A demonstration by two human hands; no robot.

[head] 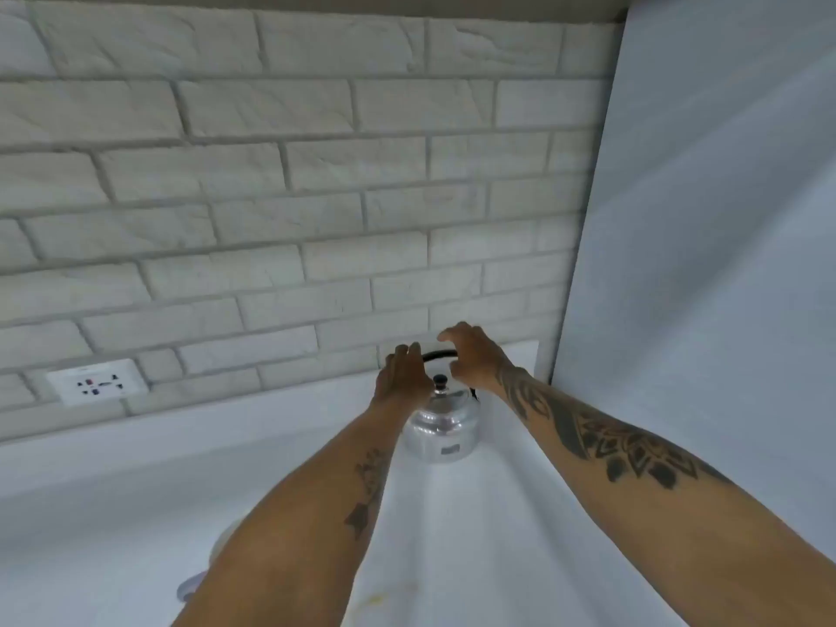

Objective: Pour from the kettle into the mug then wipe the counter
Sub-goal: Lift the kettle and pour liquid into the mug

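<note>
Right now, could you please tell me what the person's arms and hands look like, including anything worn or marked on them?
Both arms are bare, with no sleeves, gloves, watch or rings visible. The right forearm carries a large dark tattoo of leaf-like and mandala shapes running toward the right hand. The left forearm has a smaller, fainter dark tattoo below the left hand.

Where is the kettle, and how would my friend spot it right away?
Find the white brick wall, then follow it right to the corner where it meets the plain panel. On the counter there sits the kettle, between both hands. It is the only shiny silver thing, with a black knob and arched black handle.
</note>
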